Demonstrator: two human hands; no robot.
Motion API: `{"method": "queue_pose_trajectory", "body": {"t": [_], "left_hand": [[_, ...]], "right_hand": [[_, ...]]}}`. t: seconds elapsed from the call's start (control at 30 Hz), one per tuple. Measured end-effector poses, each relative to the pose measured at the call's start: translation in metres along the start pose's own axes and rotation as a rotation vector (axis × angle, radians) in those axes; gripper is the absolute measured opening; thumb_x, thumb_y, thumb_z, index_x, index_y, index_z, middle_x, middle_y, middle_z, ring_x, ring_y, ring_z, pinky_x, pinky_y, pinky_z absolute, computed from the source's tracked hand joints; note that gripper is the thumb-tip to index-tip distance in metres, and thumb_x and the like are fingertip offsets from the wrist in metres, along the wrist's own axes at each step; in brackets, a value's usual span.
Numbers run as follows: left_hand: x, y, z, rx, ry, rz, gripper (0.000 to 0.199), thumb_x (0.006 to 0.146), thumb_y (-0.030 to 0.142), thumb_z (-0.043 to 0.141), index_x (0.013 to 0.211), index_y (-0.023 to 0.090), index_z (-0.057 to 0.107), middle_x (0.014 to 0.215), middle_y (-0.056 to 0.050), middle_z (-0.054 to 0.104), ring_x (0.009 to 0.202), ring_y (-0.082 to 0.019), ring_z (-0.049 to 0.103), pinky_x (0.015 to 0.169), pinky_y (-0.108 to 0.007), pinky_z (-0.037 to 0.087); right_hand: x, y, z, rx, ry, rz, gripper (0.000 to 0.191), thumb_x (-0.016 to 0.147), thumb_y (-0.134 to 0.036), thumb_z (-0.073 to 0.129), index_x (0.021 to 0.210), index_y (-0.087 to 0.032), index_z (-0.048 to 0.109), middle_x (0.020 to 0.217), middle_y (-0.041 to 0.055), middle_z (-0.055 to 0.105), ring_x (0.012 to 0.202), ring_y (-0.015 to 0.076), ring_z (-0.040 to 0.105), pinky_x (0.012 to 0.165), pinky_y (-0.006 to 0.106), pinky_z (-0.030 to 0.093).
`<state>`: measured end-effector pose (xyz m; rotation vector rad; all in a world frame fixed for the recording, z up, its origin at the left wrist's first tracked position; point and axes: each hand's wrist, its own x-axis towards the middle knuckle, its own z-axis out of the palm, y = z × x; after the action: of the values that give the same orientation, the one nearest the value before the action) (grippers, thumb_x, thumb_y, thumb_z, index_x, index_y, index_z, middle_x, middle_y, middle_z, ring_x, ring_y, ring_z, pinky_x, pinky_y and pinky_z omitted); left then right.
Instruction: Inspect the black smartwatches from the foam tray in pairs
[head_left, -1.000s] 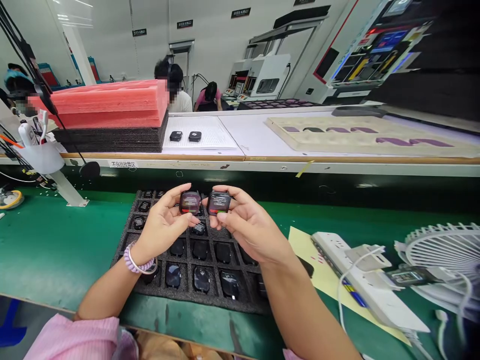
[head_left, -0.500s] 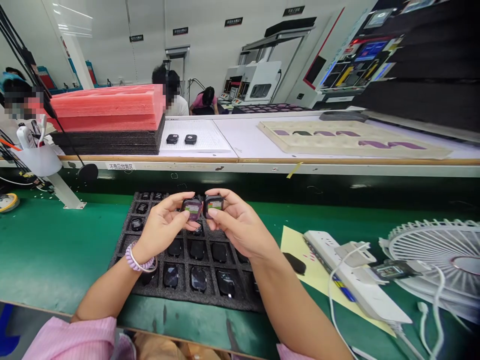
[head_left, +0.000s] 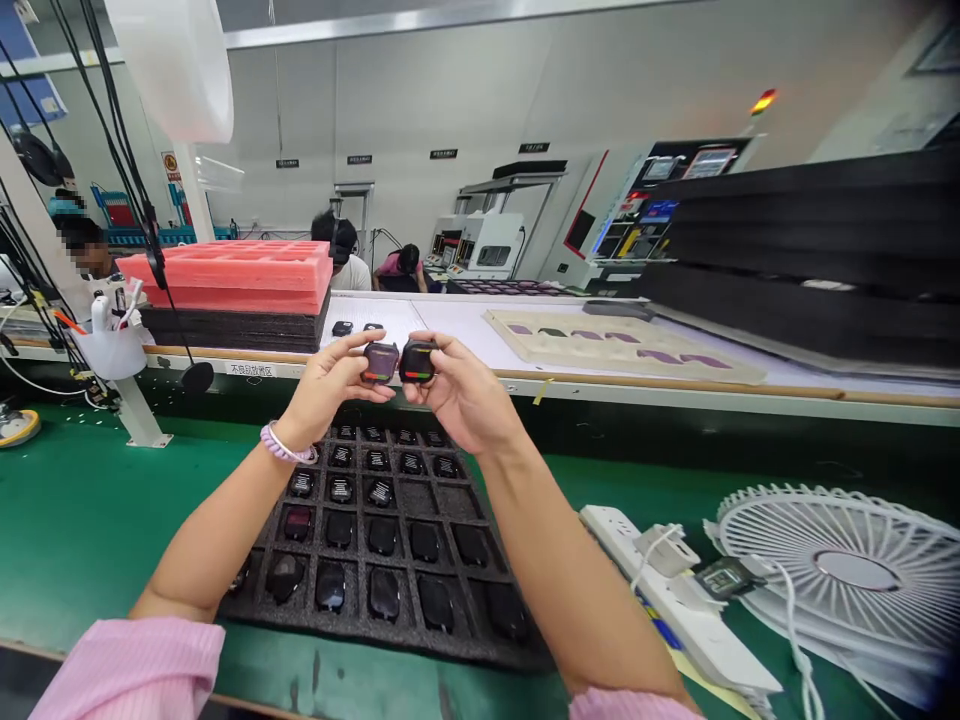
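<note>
Holding two small dark devices side by side above the black foam tray [head_left: 405, 560], the person has both hands raised over its far edge: the left hand [head_left: 326, 385] pinches the left device [head_left: 381, 361] between thumb and fingertips, and the right hand [head_left: 459, 392] grips the right device [head_left: 418, 361] the same way, so each hand is closed narrowly on its own piece. The two devices sit almost touching, their lit faces turned toward the camera, showing coloured bands of red and green. A beaded bracelet [head_left: 283, 447] circles the left wrist, and pink sleeves cover both upper forearms at the near edge of the tray. Most of the tray's pockets hold more dark devices, with a few pockets bare. The tray rests on a green mat [head_left: 82, 510]. To the right of the tray lie a white power strip [head_left: 675, 600] with plugs and cables, and beyond it a white fan [head_left: 847, 575] lying flat. Beyond the tray's far edge runs a raised white shelf [head_left: 465, 325] that carries two more small dark devices, a stack of pink foam [head_left: 240, 275] on black foam to the left, and a beige moulded sheet [head_left: 622, 345] to the right. Other people sit well behind the shelf.
</note>
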<state>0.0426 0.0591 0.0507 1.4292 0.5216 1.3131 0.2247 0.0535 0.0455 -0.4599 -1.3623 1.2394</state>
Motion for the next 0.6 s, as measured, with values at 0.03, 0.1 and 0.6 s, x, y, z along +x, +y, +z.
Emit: {"method": "queue_pose_trajectory", "body": {"t": [0.03,0.1,0.6], "left_hand": [[0.006,0.005,0.001,0.002,-0.005,0.015,0.046,0.079,0.026,0.061,0.123,0.015,0.062,0.090,-0.004,0.070,0.066,-0.017,0.073,0.067,-0.030,0.063],[0.016,0.013,0.002,0.009,-0.018,0.054,0.047,0.078,0.026,0.061,0.124,0.015,0.061,0.088,-0.003,0.070,0.066,-0.016,0.073,0.068,-0.030,0.063],[0.035,0.027,0.006,0.170,-0.013,0.335,0.059,0.069,0.017,0.074,0.127,0.021,0.058,0.097,-0.002,0.068,0.069,-0.012,0.068,0.071,-0.026,0.059]], "right_hand": [[0.006,-0.005,0.000,-0.014,-0.009,-0.027,0.042,0.078,-0.045,0.076,0.109,-0.024,0.057,0.084,-0.0008,0.061,0.061,0.0148,0.057,0.056,0.029,0.048],[0.017,-0.014,0.000,-0.044,-0.019,-0.076,0.043,0.077,-0.047,0.076,0.108,-0.024,0.057,0.083,-0.0013,0.060,0.059,0.0149,0.056,0.056,0.030,0.048],[0.035,-0.047,0.007,-0.282,-0.094,-0.219,0.052,0.067,-0.026,0.074,0.114,-0.025,0.054,0.085,-0.0015,0.058,0.067,0.0173,0.059,0.064,0.033,0.050]]}}
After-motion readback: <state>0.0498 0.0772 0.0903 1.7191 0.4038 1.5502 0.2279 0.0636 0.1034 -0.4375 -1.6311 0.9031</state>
